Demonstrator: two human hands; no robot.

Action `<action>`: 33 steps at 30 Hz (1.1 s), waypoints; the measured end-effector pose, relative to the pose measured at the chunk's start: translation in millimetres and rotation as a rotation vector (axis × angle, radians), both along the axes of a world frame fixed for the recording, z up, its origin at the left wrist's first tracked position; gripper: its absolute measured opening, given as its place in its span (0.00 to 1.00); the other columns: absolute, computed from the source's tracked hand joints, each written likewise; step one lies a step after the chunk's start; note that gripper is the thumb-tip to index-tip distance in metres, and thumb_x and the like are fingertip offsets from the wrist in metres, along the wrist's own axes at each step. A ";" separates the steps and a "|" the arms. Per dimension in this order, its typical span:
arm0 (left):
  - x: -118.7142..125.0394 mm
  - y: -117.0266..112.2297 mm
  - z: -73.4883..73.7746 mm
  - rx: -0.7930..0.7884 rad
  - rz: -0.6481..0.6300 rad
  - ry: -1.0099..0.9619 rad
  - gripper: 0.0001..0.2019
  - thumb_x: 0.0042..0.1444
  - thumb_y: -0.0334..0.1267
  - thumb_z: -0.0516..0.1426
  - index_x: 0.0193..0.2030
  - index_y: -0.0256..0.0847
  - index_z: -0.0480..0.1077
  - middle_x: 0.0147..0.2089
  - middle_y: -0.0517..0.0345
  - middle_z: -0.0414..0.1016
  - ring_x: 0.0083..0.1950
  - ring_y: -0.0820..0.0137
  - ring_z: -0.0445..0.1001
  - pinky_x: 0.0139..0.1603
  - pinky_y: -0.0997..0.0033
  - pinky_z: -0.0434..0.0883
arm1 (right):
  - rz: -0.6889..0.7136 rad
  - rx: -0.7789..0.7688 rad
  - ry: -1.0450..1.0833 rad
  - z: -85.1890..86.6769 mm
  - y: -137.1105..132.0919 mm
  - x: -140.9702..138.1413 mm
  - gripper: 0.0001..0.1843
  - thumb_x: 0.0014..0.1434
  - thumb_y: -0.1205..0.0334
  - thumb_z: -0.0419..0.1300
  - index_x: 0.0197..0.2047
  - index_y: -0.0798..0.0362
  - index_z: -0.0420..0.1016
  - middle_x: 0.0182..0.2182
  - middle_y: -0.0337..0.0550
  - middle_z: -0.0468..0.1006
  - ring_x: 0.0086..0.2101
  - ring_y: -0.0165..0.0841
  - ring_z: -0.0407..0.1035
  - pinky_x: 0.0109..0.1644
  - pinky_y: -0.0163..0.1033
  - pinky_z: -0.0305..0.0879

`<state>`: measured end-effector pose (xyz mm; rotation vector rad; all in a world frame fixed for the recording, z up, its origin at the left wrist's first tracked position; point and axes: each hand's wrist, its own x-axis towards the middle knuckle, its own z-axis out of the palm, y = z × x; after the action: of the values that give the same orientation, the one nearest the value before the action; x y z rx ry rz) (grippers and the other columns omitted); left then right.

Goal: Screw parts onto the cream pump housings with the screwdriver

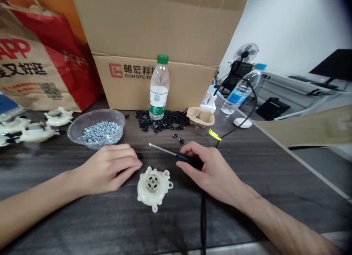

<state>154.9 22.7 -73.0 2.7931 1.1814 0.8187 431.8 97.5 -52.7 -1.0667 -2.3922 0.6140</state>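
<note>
A white round plastic housing with a small motor in its middle (154, 186) lies on the dark wooden table (110, 225) between my hands. My right hand (209, 170) grips the black handle of a screwdriver (176, 155), whose metal shaft points left and away. My left hand (110, 168) rests on the table just left of the housing, fingers curled together, with a small black part (140, 156) at its fingertips; whether it holds anything is hidden.
A clear bowl of screws (96, 129) stands behind my left hand. A pile of black parts (162, 121), a water bottle (158, 88) and a cardboard box (154, 38) sit further back. Several white housings (38, 128) lie at left. A black cable (203, 225) runs toward me.
</note>
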 end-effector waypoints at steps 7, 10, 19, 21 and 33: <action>-12.0 -6.5 58.4 0.468 0.658 -0.231 0.08 0.63 0.39 0.56 0.40 0.35 0.72 0.41 0.54 0.72 0.49 0.67 0.71 0.38 0.57 0.62 | 0.000 0.038 0.008 1.4 2.6 1.2 0.07 0.57 0.57 0.61 0.39 0.47 0.70 0.28 0.32 0.76 0.28 0.31 0.69 0.31 0.37 0.60; -23.6 1.1 54.3 0.493 0.698 -0.061 0.10 0.65 0.37 0.52 0.46 0.32 0.70 0.46 0.53 0.71 0.58 0.64 0.67 0.41 0.57 0.59 | -0.010 0.037 0.030 1.8 1.9 1.5 0.07 0.57 0.57 0.61 0.39 0.47 0.69 0.29 0.33 0.76 0.29 0.32 0.70 0.33 0.37 0.62; 2.0 3.1 -3.3 0.043 0.336 0.312 0.15 0.63 0.37 0.52 0.56 0.40 0.67 0.50 0.50 0.71 0.47 0.63 0.70 0.46 0.62 0.71 | -0.010 0.004 0.018 3.2 -0.5 -1.6 0.07 0.58 0.58 0.60 0.40 0.49 0.70 0.29 0.35 0.76 0.30 0.33 0.70 0.35 0.38 0.63; 3.9 6.6 -9.5 -0.074 0.333 0.301 0.14 0.65 0.38 0.50 0.54 0.42 0.68 0.49 0.51 0.71 0.46 0.64 0.70 0.46 0.63 0.71 | -0.014 0.003 0.026 2.9 -1.0 -1.9 0.09 0.57 0.58 0.60 0.41 0.49 0.70 0.30 0.36 0.76 0.30 0.33 0.69 0.35 0.38 0.63; 13.8 -8.0 -5.4 -0.029 0.326 -0.246 0.09 0.56 0.32 0.61 0.43 0.45 0.70 0.36 0.62 0.74 0.33 0.74 0.72 0.34 0.71 0.71 | 0.019 -0.069 0.127 6.1 -10.2 3.3 0.12 0.60 0.57 0.57 0.29 0.50 0.59 0.18 0.28 0.60 0.20 0.25 0.54 0.24 0.32 0.50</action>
<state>168.7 14.7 -78.4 2.4177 1.6043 1.1141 435.1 87.3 -46.7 -1.0026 -2.2891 0.7529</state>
